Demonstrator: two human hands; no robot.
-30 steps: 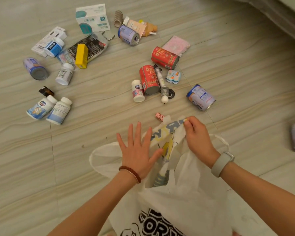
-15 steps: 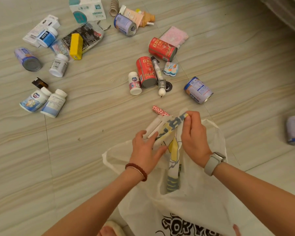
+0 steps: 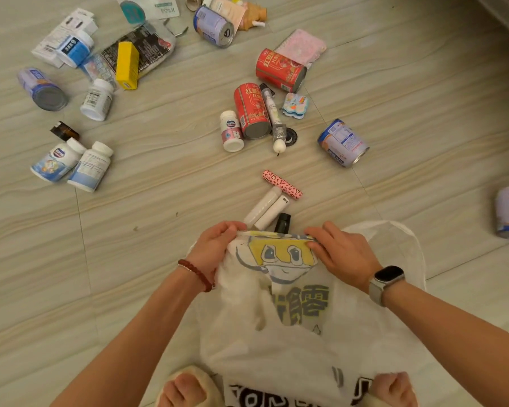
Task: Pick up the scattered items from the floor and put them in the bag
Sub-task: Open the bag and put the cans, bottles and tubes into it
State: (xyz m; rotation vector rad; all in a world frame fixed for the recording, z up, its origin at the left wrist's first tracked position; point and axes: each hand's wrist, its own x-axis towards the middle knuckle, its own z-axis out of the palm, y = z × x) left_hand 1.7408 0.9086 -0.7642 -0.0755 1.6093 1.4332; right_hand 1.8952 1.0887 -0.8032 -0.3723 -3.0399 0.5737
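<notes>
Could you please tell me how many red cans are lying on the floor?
2: one red can beside the pink notebook, the other just below-left, beside a white pen. None appear hidden.

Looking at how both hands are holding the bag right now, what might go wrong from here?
Both the left hand and right hand pinch the bag rim, so neither is free to pick anything up. The thin bag looks limp and may collapse shut once released. The blue-labelled can lies on its side and could roll if nudged.

Pale wood-grain floor (image 3: 394, 118) with thin seams; a dark edge (image 3: 506, 19) at far right; a watch (image 3: 387, 279), a bead bracelet (image 3: 194, 273) near.
</notes>
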